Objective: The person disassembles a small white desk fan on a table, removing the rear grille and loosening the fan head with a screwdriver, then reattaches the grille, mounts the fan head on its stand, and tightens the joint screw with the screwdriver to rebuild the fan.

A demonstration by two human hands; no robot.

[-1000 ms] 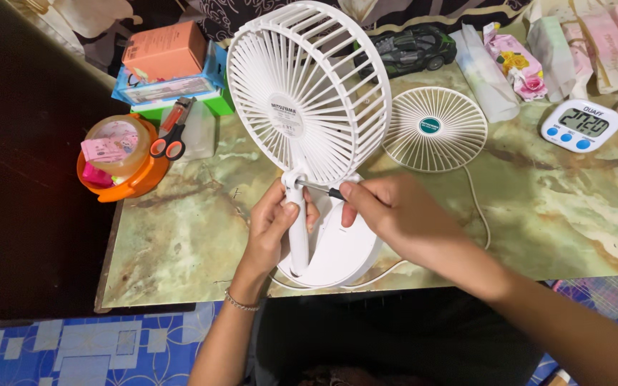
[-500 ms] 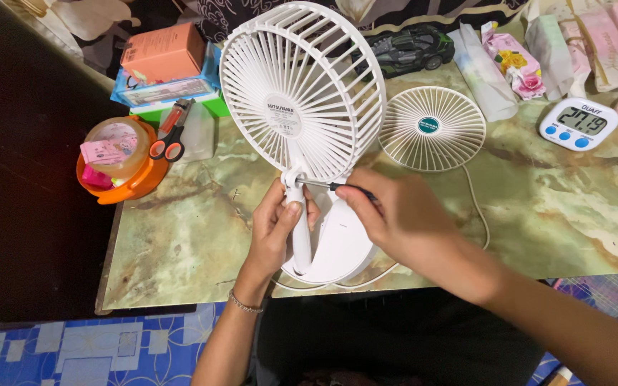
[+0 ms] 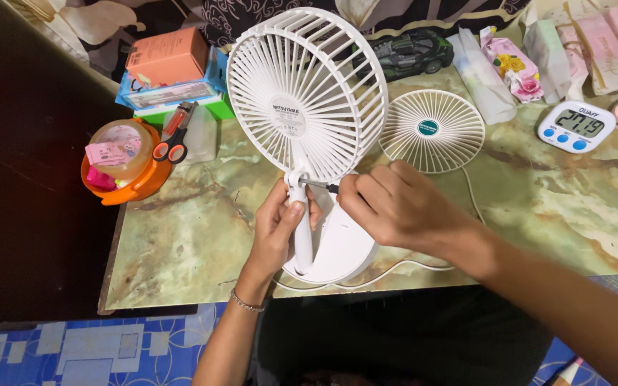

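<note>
Between left hand point(image 3: 280, 229) and right hand point(image 3: 398, 207), white fan point(image 3: 305, 93) upright.

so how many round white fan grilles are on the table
2. One grille is on the fan, upright above the stem that the left hand grips. The other, loose grille lies flat on the table right of the fan. No others show.

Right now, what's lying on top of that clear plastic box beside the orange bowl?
Red-handled scissors lie across the clear box. Its contents cannot be made out.
</note>
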